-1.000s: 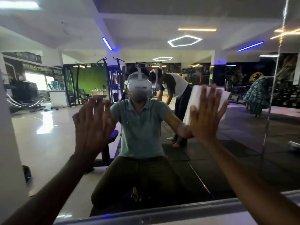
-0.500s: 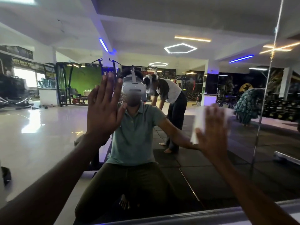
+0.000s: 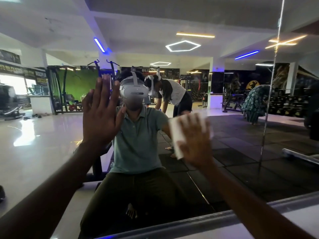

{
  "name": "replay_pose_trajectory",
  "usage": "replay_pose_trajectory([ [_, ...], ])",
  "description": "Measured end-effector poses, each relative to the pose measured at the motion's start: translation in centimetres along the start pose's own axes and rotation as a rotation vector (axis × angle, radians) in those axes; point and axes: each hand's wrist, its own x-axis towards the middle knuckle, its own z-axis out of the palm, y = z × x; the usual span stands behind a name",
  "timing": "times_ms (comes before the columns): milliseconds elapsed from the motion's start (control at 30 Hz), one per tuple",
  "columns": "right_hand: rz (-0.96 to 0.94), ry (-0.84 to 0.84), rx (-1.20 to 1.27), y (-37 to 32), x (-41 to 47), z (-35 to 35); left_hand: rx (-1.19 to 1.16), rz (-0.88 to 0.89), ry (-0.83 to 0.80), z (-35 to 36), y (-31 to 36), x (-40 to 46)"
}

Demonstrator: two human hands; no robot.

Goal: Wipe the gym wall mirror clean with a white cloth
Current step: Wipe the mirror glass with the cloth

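Observation:
The gym wall mirror (image 3: 241,152) fills nearly the whole head view and reflects me kneeling in front of it. My right hand (image 3: 196,140) lies flat with spread fingers on a white cloth (image 3: 176,133) and presses it against the glass at mid height, right of centre; the hand is motion-blurred. The cloth shows past my fingers on the left and top. My left hand (image 3: 101,116) is flat against the mirror with straight fingers, left of centre and higher, holding nothing.
A metal frame edge (image 3: 189,221) runs along the mirror's bottom, with a white ledge (image 3: 284,219) below it. A vertical seam (image 3: 269,107) splits the mirror panels on the right. The reflection shows gym machines, a second person bending over and dark floor mats.
My right hand slid the cloth down and to the left across the glass. My left hand rose up the mirror and moved toward the centre. The view shifted left.

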Motion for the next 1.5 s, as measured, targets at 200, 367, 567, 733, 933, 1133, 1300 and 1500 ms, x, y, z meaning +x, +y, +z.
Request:
replay_pose_trajectory([
  [200,0.984,0.227,0.071,-1.4,4.3,-0.6,0.017,-0.005,0.005,0.0,0.2,0.0],
  [367,0.144,-0.073,0.061,-13.9,2.3,0.5,-0.005,0.013,-0.015,-0.2,0.1,0.0],
  [567,0.024,-0.026,-0.065,2.9,6.3,-2.1,0.006,0.005,0.033,-0.1,0.3,0.1],
  [733,0.739,0.238,-0.016,1.8,14.4,-3.7,0.011,0.029,0.055,-0.1,0.3,0.3],
  [933,-0.161,0.056,-0.025,-7.0,16.9,-3.2,-0.048,-0.007,0.086,-3.1,0.4,4.9],
  [1133,0.164,0.161,-0.076,7.3,20.9,-6.1,0.020,-0.021,0.106,-4.1,-1.3,13.3],
  [1300,0.731,0.314,0.047,5.7,27.2,-7.6,0.116,-0.036,0.032,-1.6,-1.6,14.1],
  [1500,-0.161,0.141,-0.069,-6.9,26.9,-5.1,0.084,-0.027,0.068,-1.1,-1.8,13.9],
])
